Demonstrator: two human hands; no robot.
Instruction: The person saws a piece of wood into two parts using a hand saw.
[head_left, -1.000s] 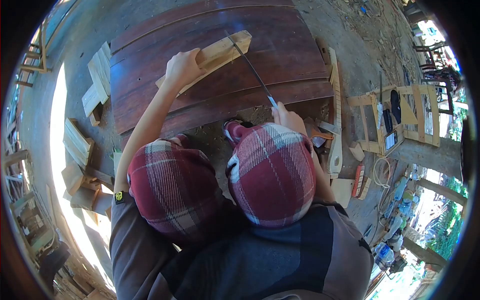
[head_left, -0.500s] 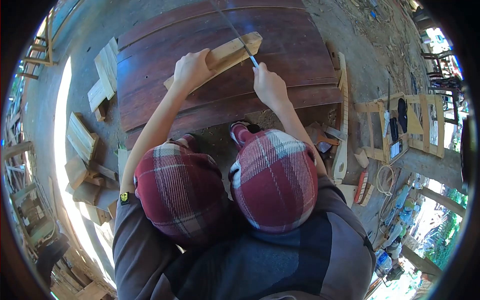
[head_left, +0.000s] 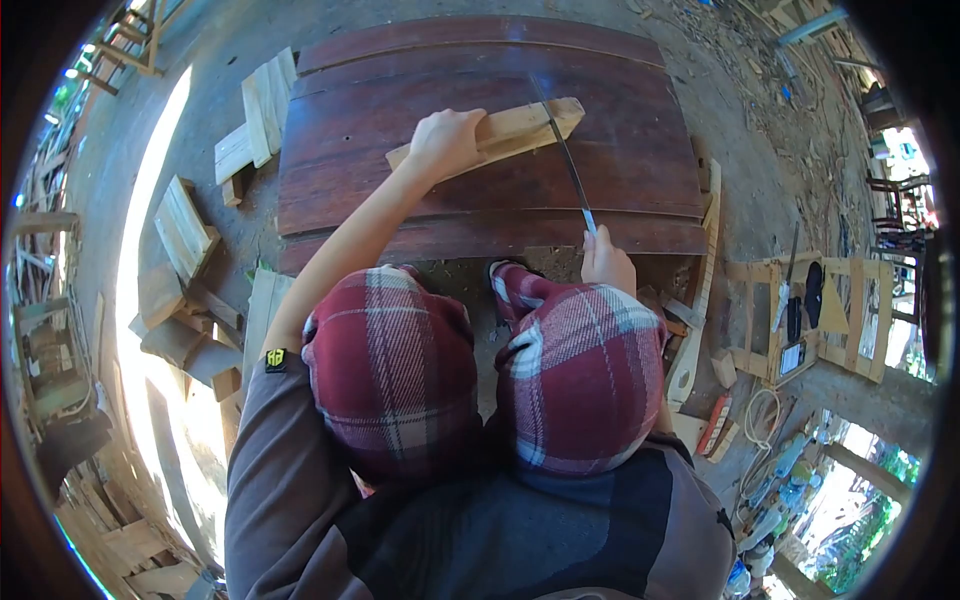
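On the dark reddish-brown wooden boards [head_left: 370,170] lies a pale wood block [head_left: 522,130], set at a slant. My left hand [head_left: 447,142] is closed over its left part and presses it down. A long, thin metal blade [head_left: 570,168], either a saw or a file, crosses the block near its right end. Its near end is in my right hand [head_left: 608,262], whose fingers are wrapped around it just above my right knee. The blade's far tip reaches past the block over the boards. My fingers hide the grip itself.
Cut wood blocks [head_left: 182,228] are piled on the floor at left. On the right are a long curved wood strip [head_left: 688,360], a wooden frame [head_left: 855,275] with tools on it, and a red-and-white box [head_left: 715,425]. Wood scraps litter the ground at upper right.
My right hand has drawn the blade back toward my body, so more of it shows on the near side of the block. My left hand stays on the block. The whole view has shifted slightly.
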